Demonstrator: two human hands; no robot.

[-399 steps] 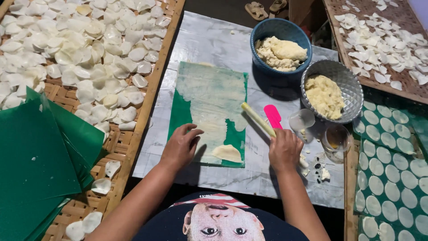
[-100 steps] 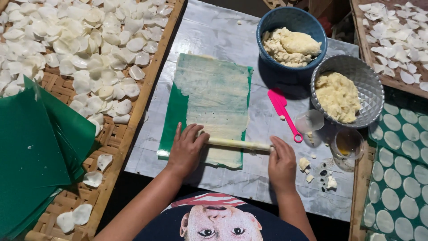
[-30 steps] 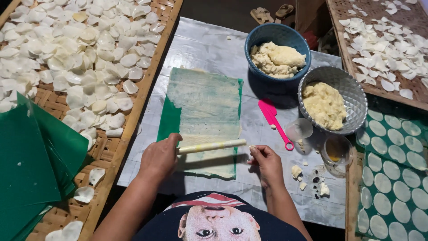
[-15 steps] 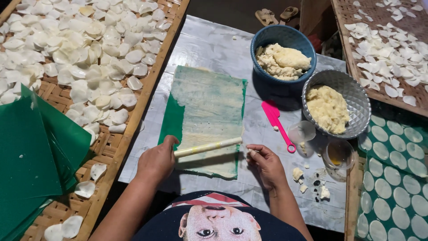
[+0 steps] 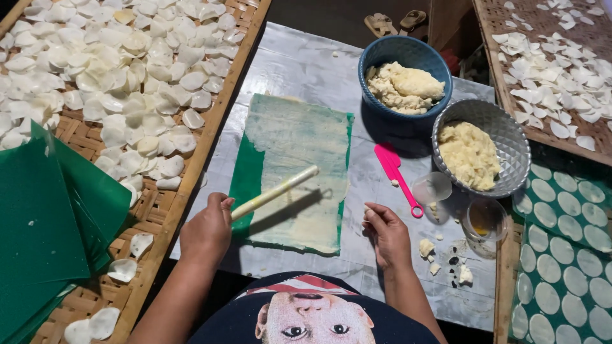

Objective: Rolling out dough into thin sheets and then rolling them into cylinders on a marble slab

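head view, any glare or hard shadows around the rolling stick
Head view: the rolling stick in the left hand throws a soft dark shadow across the dough sheet; mild sheen on the silver table cover; overall sharp, top edge dim.

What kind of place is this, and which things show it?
Probably a small home workshop for hand-made crackers or chips. A left hand holds a rolling stick over thin dough spread on a green sheet, a blue bowl holds dough, and pale discs lie on woven bamboo trays.

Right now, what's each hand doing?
Left hand: closed around one end of the pale cream rolling stick, lifted at an angle.
Right hand: holds nothing, fingers loosely curled.
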